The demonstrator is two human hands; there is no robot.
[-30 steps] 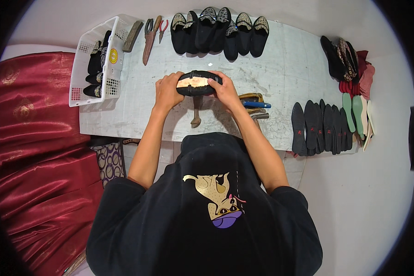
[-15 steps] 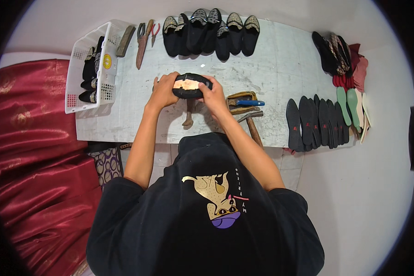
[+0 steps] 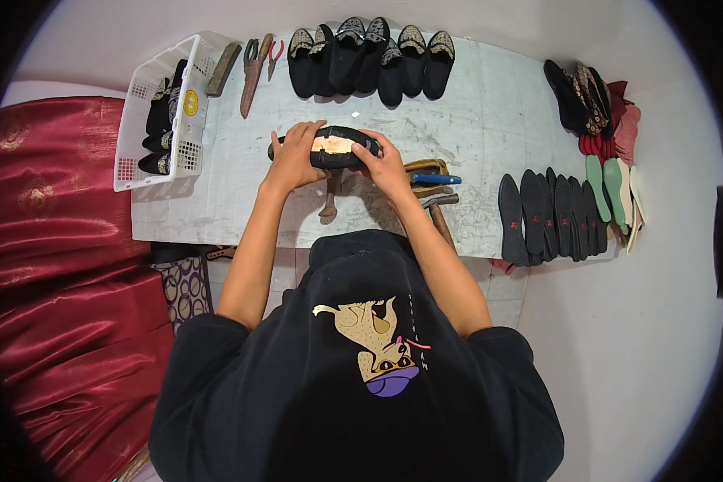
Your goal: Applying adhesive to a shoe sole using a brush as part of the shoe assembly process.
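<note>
Between both hands, over the near middle of the table, is a black shoe (image 3: 333, 145) with its underside up, a pale tan patch showing inside the black rim. My left hand (image 3: 296, 161) wraps round its left end, fingers across the top. My right hand (image 3: 386, 166) grips the right end, thumb pressed by the tan patch. Below the shoe a worn metal post with a rounded foot (image 3: 328, 207) shows in part. Right of my right hand lie a yellow-edged tray (image 3: 419, 167), a blue-handled tool (image 3: 438, 180) and a hammer (image 3: 440, 202), its handle partly behind my forearm.
Several black slippers with patterned uppers (image 3: 351, 68) line the far edge. A white basket (image 3: 186, 153) holding more shoes stands left, beside a dark block (image 3: 223, 70) and red-handled pliers (image 3: 274, 60). Black soles (image 3: 532, 213), green insoles (image 3: 614, 189) and dark uppers (image 3: 566, 96) lie right.
The shoe has turned, so its length now lies more across my view and its left end shows beyond my left hand. My right hand has shifted slightly right with it.
</note>
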